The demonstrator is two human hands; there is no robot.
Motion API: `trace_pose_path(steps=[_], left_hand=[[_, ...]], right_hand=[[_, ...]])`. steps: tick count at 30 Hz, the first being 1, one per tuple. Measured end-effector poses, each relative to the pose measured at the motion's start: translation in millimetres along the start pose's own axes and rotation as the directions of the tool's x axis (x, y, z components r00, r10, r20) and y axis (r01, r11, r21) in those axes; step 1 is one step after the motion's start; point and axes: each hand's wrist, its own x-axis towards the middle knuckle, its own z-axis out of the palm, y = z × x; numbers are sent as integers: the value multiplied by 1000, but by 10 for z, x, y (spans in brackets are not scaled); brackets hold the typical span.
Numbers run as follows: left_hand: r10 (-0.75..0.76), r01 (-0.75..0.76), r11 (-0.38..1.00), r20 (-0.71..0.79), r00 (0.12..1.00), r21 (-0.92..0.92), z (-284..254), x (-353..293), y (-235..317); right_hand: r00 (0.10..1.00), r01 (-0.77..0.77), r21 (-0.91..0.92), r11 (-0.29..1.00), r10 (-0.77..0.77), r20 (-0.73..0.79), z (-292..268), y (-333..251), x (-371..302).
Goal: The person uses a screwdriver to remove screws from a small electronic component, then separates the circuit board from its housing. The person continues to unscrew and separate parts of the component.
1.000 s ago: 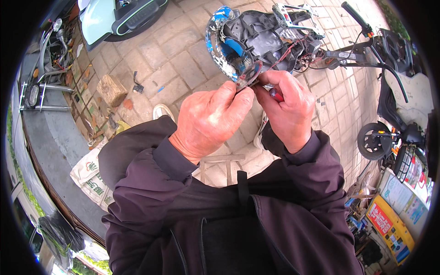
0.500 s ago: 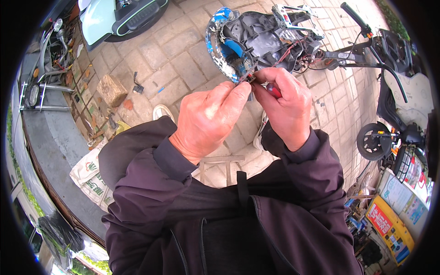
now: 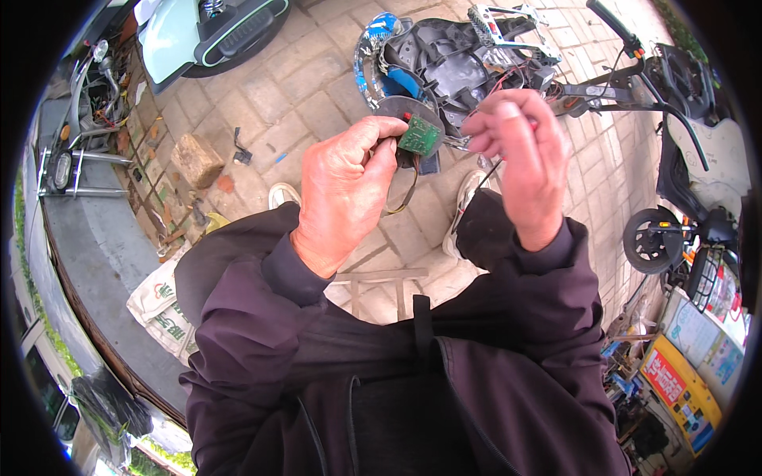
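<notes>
My left hand (image 3: 345,182) pinches the edge of a small green circuit board (image 3: 421,136), its face tilted up. Behind the board a round grey piece (image 3: 401,107) shows in part, and thin wires (image 3: 412,189) hang beneath it. My right hand (image 3: 524,170) is a little to the right, apart from the board, its fingers curled around a screwdriver (image 3: 490,173). The shaft slants down to the left and a bit of red handle shows by the fingers. Just beyond both hands lies an opened black scooter body (image 3: 460,67) with a blue-and-white patterned rim (image 3: 367,67).
The scooter's bare wires and handlebar (image 3: 615,25) reach to the right. On the paving are a wooden block (image 3: 197,160) and black scraps (image 3: 241,147). A pale green scooter (image 3: 171,44) stands far left, a black wheel (image 3: 649,242) at right. A low stool frame (image 3: 381,276) is below my hands.
My right hand has drawn away to the right with the screwdriver. My left hand has shifted slightly left and tilted the part, so the green circuit board now shows.
</notes>
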Motion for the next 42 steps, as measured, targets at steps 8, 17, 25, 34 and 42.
trace_pose_path(steps=[8, 17, 25, 34, 42], left_hand=[[-111, 108, 984, -14, 994, -144, 50, 14, 12], [-115, 113, 958, 10, 993, -265, 35, 52, -21], [-128, 129, 955, 20, 992, -266, 43, 40, 10], [-143, 141, 970, 4, 990, -199, 37, 40, 1], [-147, 144, 965, 4, 989, -220, 39, 41, -17]], right_hand=[[991, -103, 321, 941, 124, -44, -134, 47, 54], [998, -26, 399, 916, 44, -37, -84, 64, 29], [1000, 1, 377, 926, -3, 4, 19, 78, -17], [1000, 24, 371, 928, -22, -9, 28, 90, -32], [999, 31, 382, 924, -33, -2, 14, 108, -33]])
